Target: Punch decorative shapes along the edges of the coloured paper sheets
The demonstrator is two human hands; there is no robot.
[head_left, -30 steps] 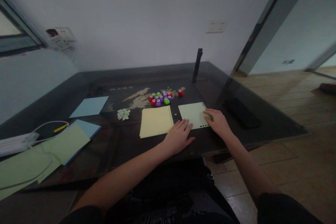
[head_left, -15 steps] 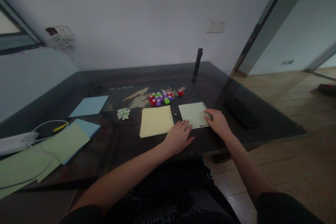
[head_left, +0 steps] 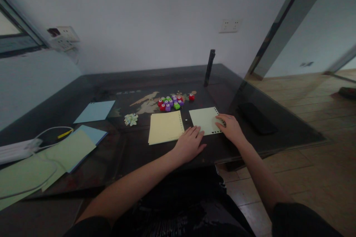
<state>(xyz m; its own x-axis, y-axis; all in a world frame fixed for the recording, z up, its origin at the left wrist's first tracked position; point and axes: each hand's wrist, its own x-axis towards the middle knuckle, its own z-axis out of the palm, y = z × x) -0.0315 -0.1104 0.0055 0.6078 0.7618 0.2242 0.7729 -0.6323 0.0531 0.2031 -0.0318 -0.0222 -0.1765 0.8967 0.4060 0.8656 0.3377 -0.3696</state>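
Virtually unchanged, the left hand is lying, fingers outstretched, over a corner of the pale sheet on the table, while the right hand is covering its punched edge, grip indiscernible, apparently steadying it.

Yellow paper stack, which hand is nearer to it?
Left. The left hand rests by the near right corner of the yellow paper stack; the right hand is farther off, at the right edge of the pale sheet.
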